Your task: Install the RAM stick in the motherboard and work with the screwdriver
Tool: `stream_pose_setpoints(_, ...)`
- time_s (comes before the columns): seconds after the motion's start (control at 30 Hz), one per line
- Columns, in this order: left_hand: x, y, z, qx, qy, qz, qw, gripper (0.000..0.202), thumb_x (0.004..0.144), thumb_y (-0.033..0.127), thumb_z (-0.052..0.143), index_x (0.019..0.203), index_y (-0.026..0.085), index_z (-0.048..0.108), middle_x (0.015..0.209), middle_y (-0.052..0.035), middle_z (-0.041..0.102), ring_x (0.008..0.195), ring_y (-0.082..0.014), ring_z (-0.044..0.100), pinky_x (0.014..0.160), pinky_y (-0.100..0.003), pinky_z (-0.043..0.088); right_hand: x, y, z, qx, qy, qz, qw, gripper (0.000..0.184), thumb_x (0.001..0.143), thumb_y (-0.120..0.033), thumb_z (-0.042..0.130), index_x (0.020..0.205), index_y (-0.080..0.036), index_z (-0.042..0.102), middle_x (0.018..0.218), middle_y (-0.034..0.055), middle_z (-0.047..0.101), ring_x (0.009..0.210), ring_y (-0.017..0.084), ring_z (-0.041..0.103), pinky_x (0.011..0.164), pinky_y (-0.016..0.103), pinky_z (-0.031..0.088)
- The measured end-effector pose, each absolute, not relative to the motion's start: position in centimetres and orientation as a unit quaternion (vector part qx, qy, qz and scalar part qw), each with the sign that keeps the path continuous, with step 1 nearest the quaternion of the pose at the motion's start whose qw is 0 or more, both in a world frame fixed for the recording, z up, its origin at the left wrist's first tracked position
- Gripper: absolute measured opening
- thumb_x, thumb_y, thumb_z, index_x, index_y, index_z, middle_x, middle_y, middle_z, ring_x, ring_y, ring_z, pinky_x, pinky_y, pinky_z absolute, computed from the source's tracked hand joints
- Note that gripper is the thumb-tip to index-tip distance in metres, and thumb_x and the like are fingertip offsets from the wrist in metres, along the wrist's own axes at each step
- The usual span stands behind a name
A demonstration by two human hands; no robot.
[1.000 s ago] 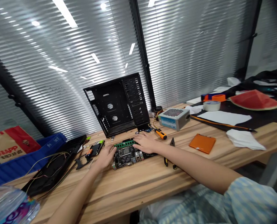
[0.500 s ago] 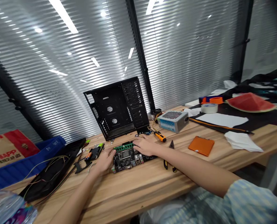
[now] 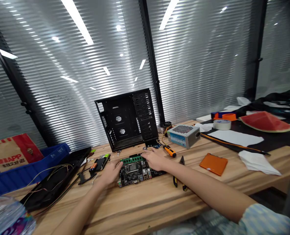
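Observation:
A dark motherboard (image 3: 135,171) lies flat on the wooden table (image 3: 147,202), with a green memory stick (image 3: 132,159) along its far edge. My left hand (image 3: 112,173) rests on the board's left edge, fingers curled against it. My right hand (image 3: 154,160) lies on the board's right part, fingers stretched toward the memory stick's right end. Just behind the board stands an empty black computer case (image 3: 127,119), its open side facing me.
A grey power supply (image 3: 183,135), an orange-handled screwdriver (image 3: 169,150), pliers (image 3: 180,173) and an orange flat box (image 3: 213,164) lie to the right. A black side panel with wires (image 3: 54,179), a blue bin (image 3: 24,171) and a plastic bottle (image 3: 5,217) are to the left. Tape rolls (image 3: 221,124) and watermelon (image 3: 266,121) sit far right.
Both hands stay on the motherboard in nearly the same places. The view has tilted upward a little, so everything sits lower in the picture.

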State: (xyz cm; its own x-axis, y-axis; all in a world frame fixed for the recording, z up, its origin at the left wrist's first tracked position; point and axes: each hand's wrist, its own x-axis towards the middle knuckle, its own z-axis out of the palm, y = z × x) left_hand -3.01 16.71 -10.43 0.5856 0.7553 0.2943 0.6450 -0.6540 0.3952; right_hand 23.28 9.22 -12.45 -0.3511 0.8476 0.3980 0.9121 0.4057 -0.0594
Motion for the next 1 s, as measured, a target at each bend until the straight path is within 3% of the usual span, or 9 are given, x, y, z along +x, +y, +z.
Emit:
stream_pose_setpoints(0.7, -3.0, 17.2, -11.0, 0.877, 0.401, 0.222, 0.142, 0.051, 0.092, 0.05, 0.037, 0.11, 0.014, 0.068, 0.117, -0.0121, 0.068, 0.11, -0.0254, 0.06, 0.101, -0.035, 0.041, 23.2, 9.3, -12.6, -0.533, -0.825, -0.071, 0.173, 0.048, 0.079, -0.004, 0.042, 0.123, -0.012, 0.058, 0.124, 0.0199, 0.061, 0.124, 0.028, 0.051, 0.101, 0.048, 0.037)
stream_pose_setpoints(1.0, -2.9, 16.9, -10.9, 0.879, 0.397, 0.227, 0.134, 0.047, 0.092, 0.048, 0.038, 0.105, 0.016, 0.069, 0.113, -0.0114, 0.069, 0.107, -0.026, 0.062, 0.099, -0.035, 0.042, 23.5, 9.9, -13.5, -0.511, -0.833, -0.071, 0.197, 0.039, 0.085, -0.006, 0.04, 0.117, -0.013, 0.059, 0.12, 0.0177, 0.063, 0.124, 0.027, 0.05, 0.104, 0.05, 0.033)
